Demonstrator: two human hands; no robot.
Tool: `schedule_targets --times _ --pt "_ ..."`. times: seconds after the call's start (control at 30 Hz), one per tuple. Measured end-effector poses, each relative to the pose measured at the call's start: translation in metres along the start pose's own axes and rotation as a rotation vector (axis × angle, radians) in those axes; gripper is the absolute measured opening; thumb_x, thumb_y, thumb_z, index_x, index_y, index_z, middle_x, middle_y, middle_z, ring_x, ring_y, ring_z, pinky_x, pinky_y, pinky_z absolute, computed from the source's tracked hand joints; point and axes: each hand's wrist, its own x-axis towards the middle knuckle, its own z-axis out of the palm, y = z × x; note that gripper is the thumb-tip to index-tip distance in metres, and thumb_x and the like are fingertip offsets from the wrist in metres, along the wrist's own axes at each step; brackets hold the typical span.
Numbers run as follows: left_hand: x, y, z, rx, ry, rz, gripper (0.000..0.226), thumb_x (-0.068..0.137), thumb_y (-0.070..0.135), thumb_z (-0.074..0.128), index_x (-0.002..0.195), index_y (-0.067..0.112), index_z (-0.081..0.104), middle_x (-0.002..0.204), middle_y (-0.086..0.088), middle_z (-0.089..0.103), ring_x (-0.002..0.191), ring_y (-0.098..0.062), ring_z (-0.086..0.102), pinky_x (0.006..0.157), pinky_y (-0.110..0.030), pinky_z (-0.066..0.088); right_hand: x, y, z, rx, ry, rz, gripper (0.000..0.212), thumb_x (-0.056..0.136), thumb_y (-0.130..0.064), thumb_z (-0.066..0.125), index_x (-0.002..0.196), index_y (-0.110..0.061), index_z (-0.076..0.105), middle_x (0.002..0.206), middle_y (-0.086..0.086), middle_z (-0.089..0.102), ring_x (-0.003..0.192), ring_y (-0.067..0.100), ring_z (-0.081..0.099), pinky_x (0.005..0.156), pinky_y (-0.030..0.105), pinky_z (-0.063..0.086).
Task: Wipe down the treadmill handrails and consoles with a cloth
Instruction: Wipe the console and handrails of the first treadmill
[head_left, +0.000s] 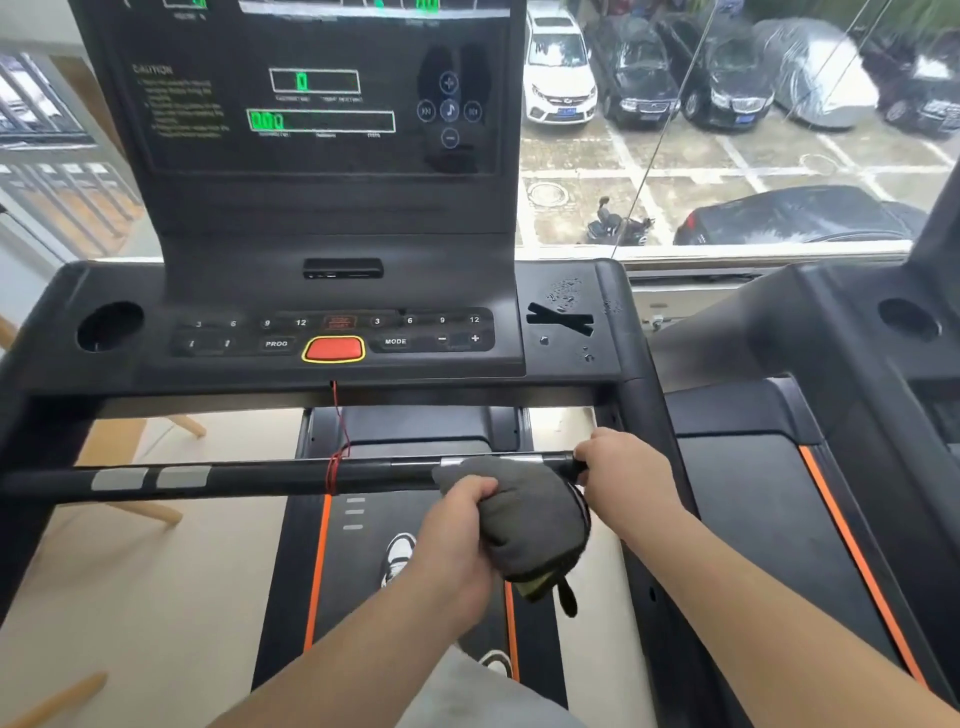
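left hand curled round bunched grey cloth on black tubular handrail, 5 o'clock of frame | right hand grips rail at cloth's 2 o'clock | progress: seemingly early; water droplets on dark plastic console, cloth's 12 o'clock, unwiped

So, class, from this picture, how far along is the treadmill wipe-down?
Done: nothing provably; no wiped area shows. In hand: the left hand grips a grey fabric cloth against the black horizontal handrail bar near its right end, which the right hand holds. Left: water droplets sit on the dark console tray, so it seems unwiped; likely also the neighbouring treadmill at right.
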Motion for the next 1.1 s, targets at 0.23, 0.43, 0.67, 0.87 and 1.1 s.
schedule_targets --times 0.23,0.43,0.67,0.87,1.1 --pt "-0.022 0.072 0.004 1.145 0.177 1.038 0.008 0.097 0.024 0.055 0.097 0.028 0.061 0.087 0.009 0.069 0.087 -0.017 0.064 0.072 -0.032 0.052 -0.013 0.008 -0.004 0.231 0.042 -0.058 0.020 0.100 -0.038 0.060 0.110 -0.023 0.070 0.107 -0.008 0.064 0.103 0.016 0.062 0.085 0.034 0.058" --pt "0.037 0.023 -0.015 1.938 0.261 0.981 0.041 0.088 0.036 0.061 0.128 0.033 0.058 0.124 0.012 0.065 0.129 -0.023 0.052 0.119 -0.055 0.025 -0.037 0.050 -0.012 0.342 0.137 0.321 0.086 0.084 -0.056 0.075 0.149 -0.014 0.036 0.148 0.004 0.046 0.136 0.024 0.045 0.105 0.040 0.049" --pt "0.038 -0.009 0.068 2.027 0.068 0.918 0.028 0.089 0.030 0.051 0.117 0.031 0.054 0.120 0.008 0.064 0.112 -0.024 0.054 0.104 -0.044 0.033 -0.056 0.068 0.005 0.553 -0.155 0.537 0.045 0.069 -0.059 0.070 0.095 -0.024 0.060 0.086 -0.005 0.069 0.077 0.016 0.067 0.074 0.039 0.061" --pt "0.042 -0.027 0.081 1.875 -0.083 1.105 0.038 0.082 0.020 0.056 0.120 0.025 0.055 0.116 0.005 0.064 0.113 -0.026 0.053 0.095 -0.038 0.041 -0.050 0.069 -0.004 0.494 -0.179 0.520 0.043 0.067 -0.058 0.070 0.088 -0.022 0.060 0.080 -0.005 0.068 0.076 0.019 0.067 0.072 0.035 0.059" --pt "0.054 -0.029 0.045 2.101 -0.194 1.205 0.064 0.073 0.028 0.063 0.137 0.022 0.060 0.137 0.003 0.065 0.120 -0.027 0.058 0.106 -0.046 0.045 -0.046 0.070 -0.005 0.443 -0.161 0.521 0.043 0.075 -0.054 0.072 0.092 -0.020 0.053 0.085 -0.005 0.061 0.081 0.020 0.063 0.067 0.030 0.051"
